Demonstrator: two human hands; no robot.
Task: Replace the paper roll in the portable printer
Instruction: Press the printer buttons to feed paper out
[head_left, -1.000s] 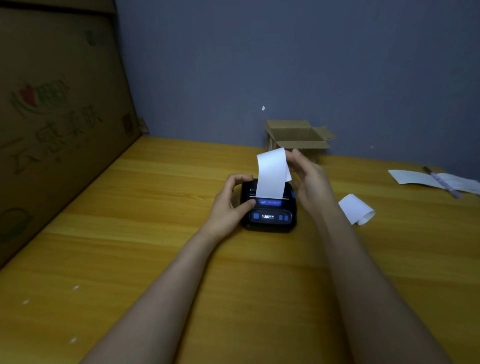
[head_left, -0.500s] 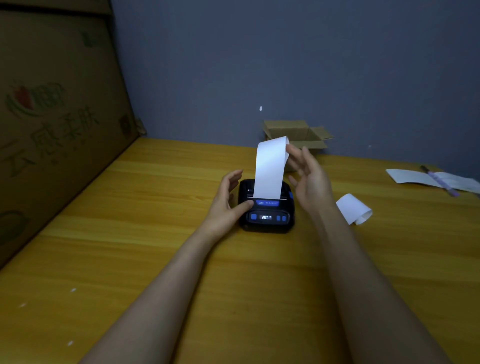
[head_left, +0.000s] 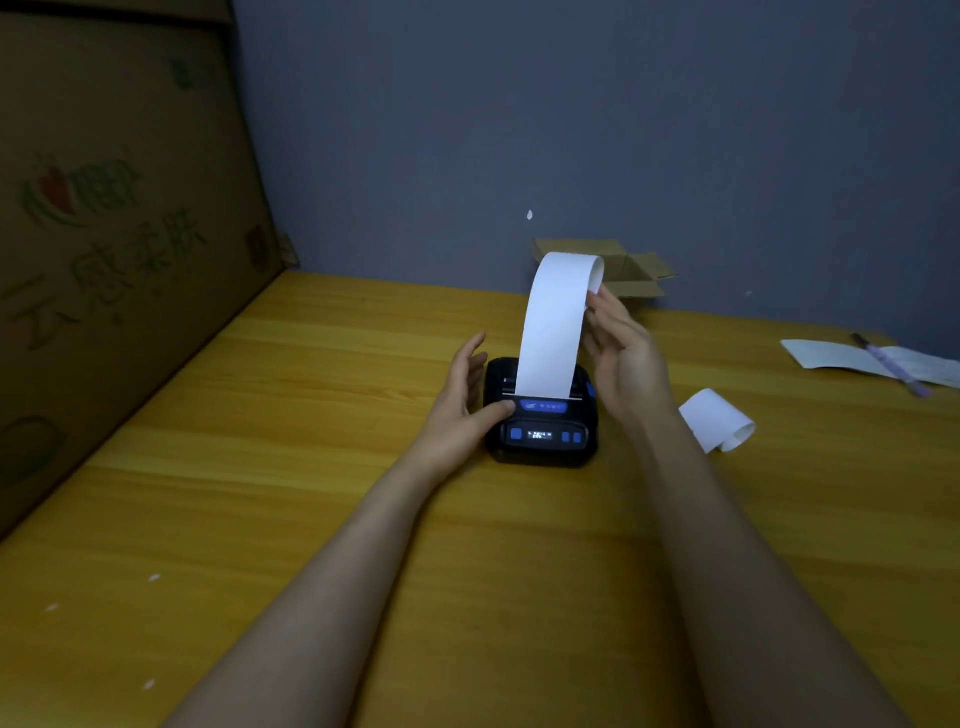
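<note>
A small black portable printer (head_left: 543, 436) with blue buttons and a lit display sits on the wooden table (head_left: 311, 467). A long white paper strip (head_left: 556, 332) rises from its slot and curls over at the top. My left hand (head_left: 467, 400) rests against the printer's left side, thumb on its front top edge, fingers spread. My right hand (head_left: 623, 358) is beside the strip on the right, fingers apart, fingertips touching the paper's right edge near the top. A loose curled piece of white paper (head_left: 717, 426) lies to the right of the printer.
A small open cardboard box (head_left: 634, 275) stands by the wall behind the printer. A large printed cardboard sheet (head_left: 104, 234) leans along the left side. A paper sheet (head_left: 841, 358) with a pen (head_left: 891, 366) lies at the far right.
The paper strip has grown longer out of the printer. My right hand has risen with it along its right edge. My left hand's fingers have lifted off the printer's back.
</note>
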